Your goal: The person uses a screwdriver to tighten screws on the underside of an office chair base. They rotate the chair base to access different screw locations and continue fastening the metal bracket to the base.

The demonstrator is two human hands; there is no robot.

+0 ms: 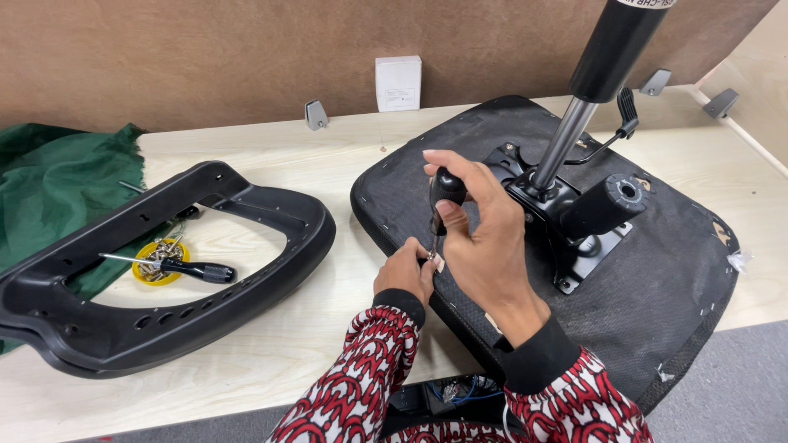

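An upturned black office-chair seat point(657, 271) lies on the pale wooden table, its metal mechanism plate point(574, 217) and gas cylinder point(603, 78) pointing up. My right hand point(480, 226) is shut on a black-handled screwdriver point(445, 190), held upright with its tip down at the seat's left edge. My left hand point(404, 271) pinches a small screw at the screwdriver's tip, steadying it against the seat. Both sleeves are red, white and black patterned.
A black plastic chair frame point(123, 328) lies on the left of the table. Inside it sit a yellow dish of screws point(160, 261) and a second screwdriver point(197, 269). A green cloth point(49, 180) is at far left, a white box point(398, 82) by the wall.
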